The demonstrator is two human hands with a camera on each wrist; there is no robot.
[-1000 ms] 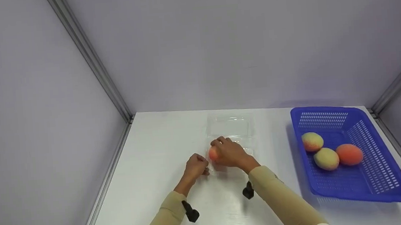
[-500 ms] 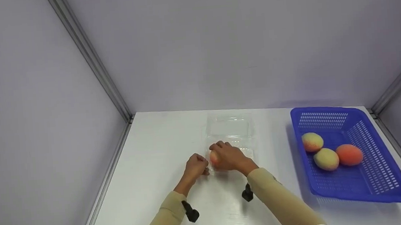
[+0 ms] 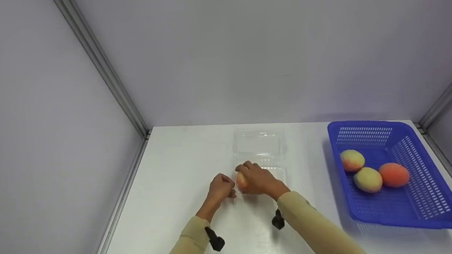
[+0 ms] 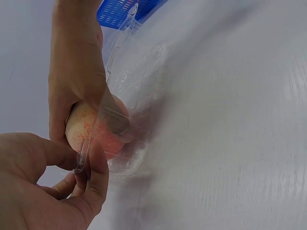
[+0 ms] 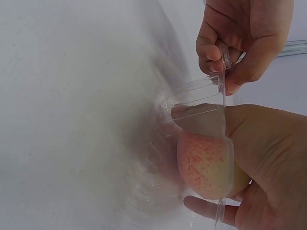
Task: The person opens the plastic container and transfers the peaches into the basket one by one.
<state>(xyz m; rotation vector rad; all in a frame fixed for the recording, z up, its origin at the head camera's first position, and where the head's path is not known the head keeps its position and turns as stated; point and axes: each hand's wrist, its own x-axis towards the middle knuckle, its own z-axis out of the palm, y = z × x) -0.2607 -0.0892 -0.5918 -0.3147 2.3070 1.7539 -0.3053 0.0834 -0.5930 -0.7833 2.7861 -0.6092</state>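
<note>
A clear plastic clamshell box (image 3: 278,173) lies on the white table with its lid (image 3: 259,143) folded back toward the wall. My left hand (image 3: 219,189) pinches the rim of the box at its left corner, thumb against fingertips; the left wrist view shows the clear tab (image 4: 82,155) between them. In my right hand (image 3: 258,179) is a yellow-and-red peach (image 3: 241,180), gripped from above inside the left end of the box. Through the box wall, the right wrist view shows thumb and fingers around the peach (image 5: 204,165). The palm hides part of the fruit.
To the right stands a blue plastic basket (image 3: 409,223) with slotted walls. Three peaches lie in it: two yellowish ones (image 3: 352,160) and a redder one (image 3: 394,174). Grey walls (image 3: 245,61) rise behind and beside the white table (image 3: 172,159).
My right hand has moved slightly down and nearer, lowering the peach into the box's left end; the fruit's yellower side has turned into view. My left hand stays at the rim.
</note>
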